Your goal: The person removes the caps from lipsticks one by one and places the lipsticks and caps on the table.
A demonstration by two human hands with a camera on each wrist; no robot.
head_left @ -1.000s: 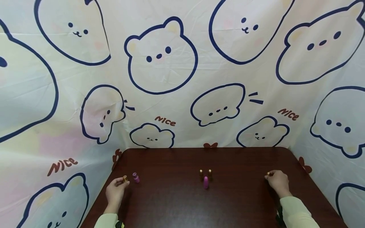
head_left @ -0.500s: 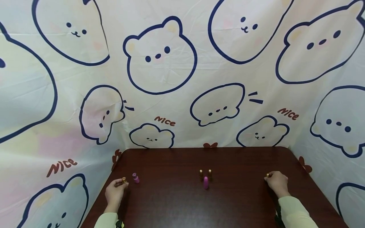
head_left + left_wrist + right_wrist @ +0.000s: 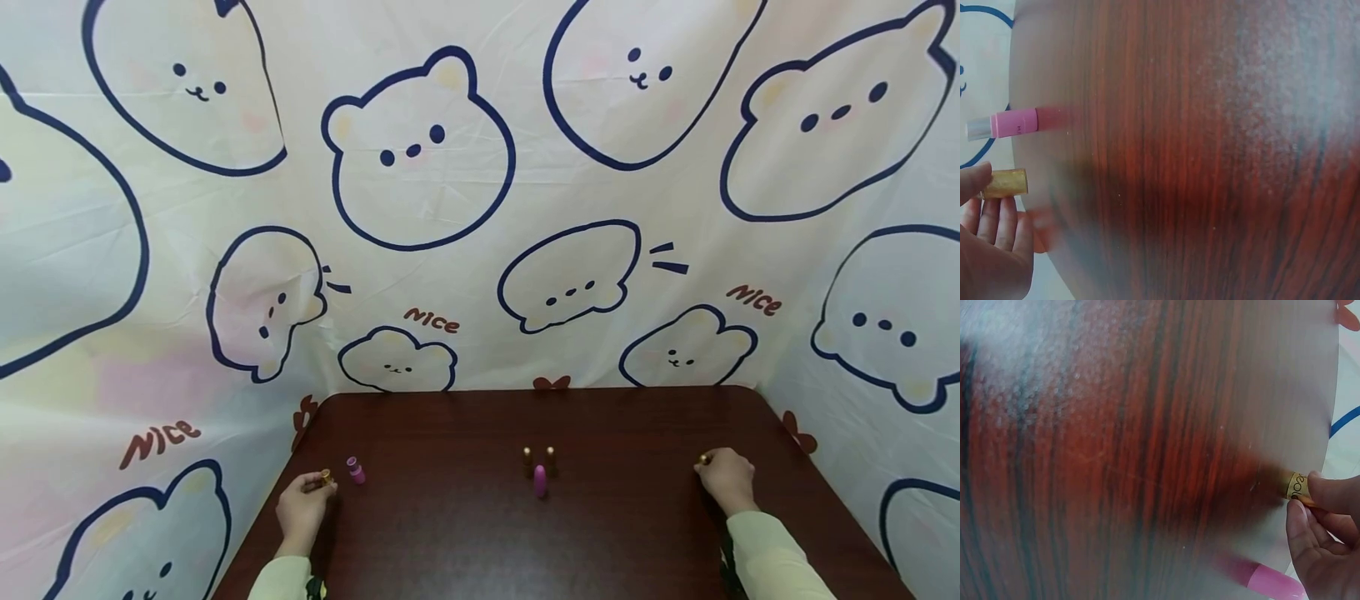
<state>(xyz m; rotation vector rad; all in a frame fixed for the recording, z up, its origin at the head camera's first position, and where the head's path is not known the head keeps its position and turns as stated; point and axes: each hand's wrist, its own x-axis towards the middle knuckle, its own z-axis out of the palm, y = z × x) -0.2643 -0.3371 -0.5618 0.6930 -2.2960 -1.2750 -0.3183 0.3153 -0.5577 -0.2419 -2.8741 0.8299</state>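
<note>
My left hand (image 3: 302, 508) pinches a short gold lipstick tube (image 3: 1009, 183) between thumb and fingers, near the table's left edge. Just to its right stands a pink lipstick tube (image 3: 356, 471), whose silvery end (image 3: 979, 128) shows in the left wrist view. On the other side of the table, my right hand (image 3: 727, 482) grips a small gold lipstick tube (image 3: 1297, 485) with dark lettering, its end close over the tabletop. The fingers hide much of that tube. Beside this hand, a pink cylinder (image 3: 1274, 581) shows in the right wrist view only.
A dark brown table (image 3: 465, 542) spans the space between the hands. Near its middle stand two gold-topped tubes (image 3: 527, 457) with a bright pink rounded tube (image 3: 540, 482) in front. A cartoon-printed cloth (image 3: 420, 192) hangs behind and at both sides.
</note>
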